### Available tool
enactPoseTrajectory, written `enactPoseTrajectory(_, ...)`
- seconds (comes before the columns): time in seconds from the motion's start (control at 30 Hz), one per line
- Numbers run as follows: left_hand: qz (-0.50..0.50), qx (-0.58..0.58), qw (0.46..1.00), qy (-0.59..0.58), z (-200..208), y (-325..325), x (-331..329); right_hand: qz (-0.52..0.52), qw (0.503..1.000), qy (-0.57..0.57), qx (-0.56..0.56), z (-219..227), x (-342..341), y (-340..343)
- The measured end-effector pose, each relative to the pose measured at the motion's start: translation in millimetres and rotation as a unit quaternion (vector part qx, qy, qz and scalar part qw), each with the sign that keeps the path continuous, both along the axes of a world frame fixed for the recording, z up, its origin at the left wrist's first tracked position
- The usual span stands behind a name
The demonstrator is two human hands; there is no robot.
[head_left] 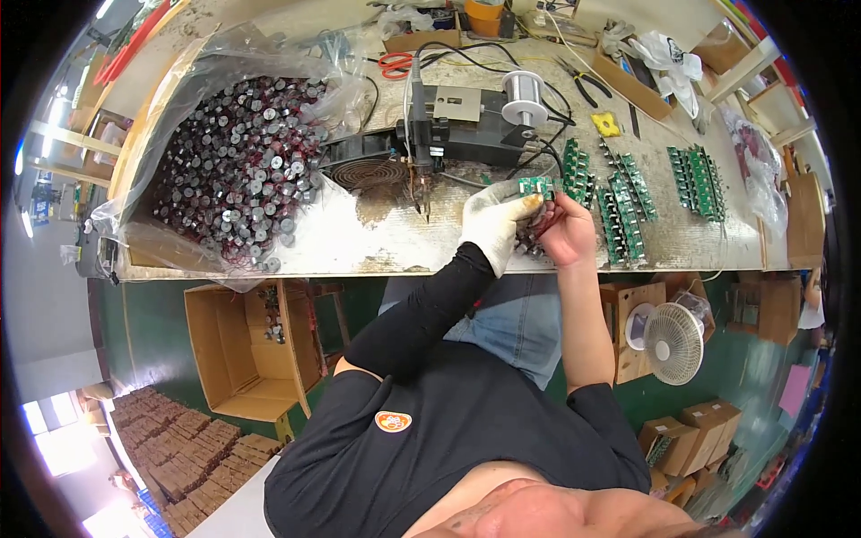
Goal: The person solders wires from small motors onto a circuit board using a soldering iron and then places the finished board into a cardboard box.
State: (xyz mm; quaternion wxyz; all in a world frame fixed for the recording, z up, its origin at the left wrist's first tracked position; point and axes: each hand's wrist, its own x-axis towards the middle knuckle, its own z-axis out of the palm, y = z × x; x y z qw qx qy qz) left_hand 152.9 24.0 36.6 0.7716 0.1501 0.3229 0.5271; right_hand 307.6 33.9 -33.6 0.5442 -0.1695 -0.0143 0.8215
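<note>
In a white work glove, my left hand (491, 224) pinches the near-left edge of a small green circuit board (535, 186) just above the bench. My bare right hand (569, 231) holds the board's right end, fingers bent together. Below the hands lie a few small dark and metallic parts (527, 244), partly hidden. Right of my right hand, rows of green circuit boards (622, 220) lie on the bench, with another group of boards (696, 184) farther right. Behind my hands stands a black soldering machine (475, 121) carrying a spool of solder wire (524, 97).
A plastic-lined box (143, 170) full of small round metal parts with red wires stands at left. Farther back lie pliers (587, 82), red-handled scissors (395, 65) and a yellow sponge (605, 124). Below the bench edge are a cardboard box (242, 359) and a fan (673, 343).
</note>
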Motion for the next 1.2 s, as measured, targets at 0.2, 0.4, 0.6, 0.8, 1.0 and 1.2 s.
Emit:
enactPoseTrajectory(0.2,0.03,0.104,0.955,0.277,-11,2,4,-0.136,0.957,-0.233,0.106,32,-21,-6)
enactPoseTrajectory(0.4,-0.029,0.057,0.982,0.175,-8,-2,1,-0.111,0.962,-0.22,0.114,26,-9,-7)
enactPoseTrajectory(0.6,-0.041,-0.003,0.997,0.072,-18,5,-1,-0.067,0.985,-0.161,-0.001,16,-11,3)
enactPoseTrajectory(0.8,-0.02,0.033,0.991,0.125,-22,-1,-4,-0.12,0.964,-0.232,0.055,23,-15,-5)
enactPoseTrajectory(1.0,-0.066,-0.01,0.997,0.029,-25,4,-7,-0.017,0.999,-0.043,-0.021,19,-12,3)
enactPoseTrajectory(1.2,-0.065,0.041,0.984,0.163,-21,7,-1,-0.11,0.983,-0.145,0.02,6,-13,3)
